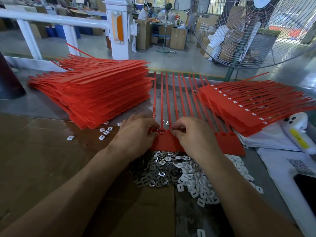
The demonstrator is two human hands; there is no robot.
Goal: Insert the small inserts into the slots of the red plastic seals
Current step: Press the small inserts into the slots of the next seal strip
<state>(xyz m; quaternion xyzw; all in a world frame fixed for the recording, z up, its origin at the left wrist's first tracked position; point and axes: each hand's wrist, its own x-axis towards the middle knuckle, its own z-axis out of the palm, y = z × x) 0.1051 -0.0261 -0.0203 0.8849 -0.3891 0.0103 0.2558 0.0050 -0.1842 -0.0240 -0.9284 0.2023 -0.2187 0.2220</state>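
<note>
Strip of joined red plastic seals [171,141], table centre: left hand [136,134] pinches its edge; right hand [193,134] pinches a small insert at a slot. Fitted stack [248,106] right; taller unfilled stack [95,93] left; loose metal and white inserts [179,173] near edge. Most remains.

One camera sits on the person's head, looking forward and down, close above the brown cardboard-covered table [42,159].

Both forearms are bare all the way to the lower edge of the view, with no sleeve showing. The left hand [136,132] and right hand [193,134] wear no gloves, rings, or wristbands.
</note>
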